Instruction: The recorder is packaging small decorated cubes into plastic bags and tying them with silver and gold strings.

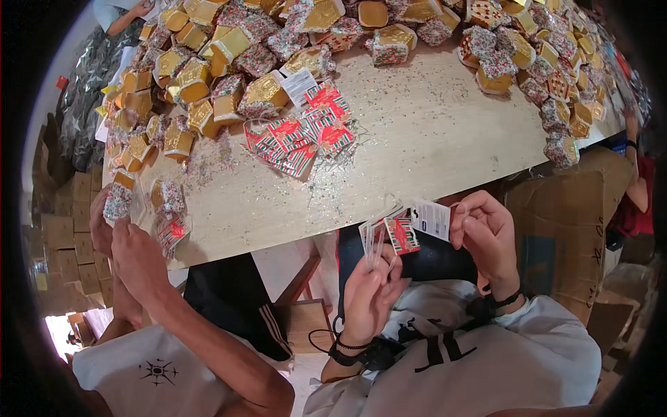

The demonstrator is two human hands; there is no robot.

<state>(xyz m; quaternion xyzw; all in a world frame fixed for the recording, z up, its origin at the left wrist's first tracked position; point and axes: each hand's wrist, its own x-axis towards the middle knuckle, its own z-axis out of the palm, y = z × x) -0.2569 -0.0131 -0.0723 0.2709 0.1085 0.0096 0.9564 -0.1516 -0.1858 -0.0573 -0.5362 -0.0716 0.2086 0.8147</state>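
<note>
My left hand [369, 292] is closed around the loops of a small bunch of hang tags [403, 236], red with green and white stripes. My right hand [486, 226] pinches the edge of one tag turned to its white printed back [431, 220]. Clear string loops [375, 240] rise above my left fingers. Both hands are over my lap, just off the table's near edge. Ahead on the table lies a loose pile of the same striped tags [299, 142], one white back [299, 85] showing at its top.
Many gold, sprinkle-coated ornaments [267, 94] are heaped along the far side and left of the glitter-strewn table [417, 125]. At left, a co-worker's hands [128, 243] hold one ornament beside another tagged one [169, 198]. Cardboard boxes stand left and right [566, 236].
</note>
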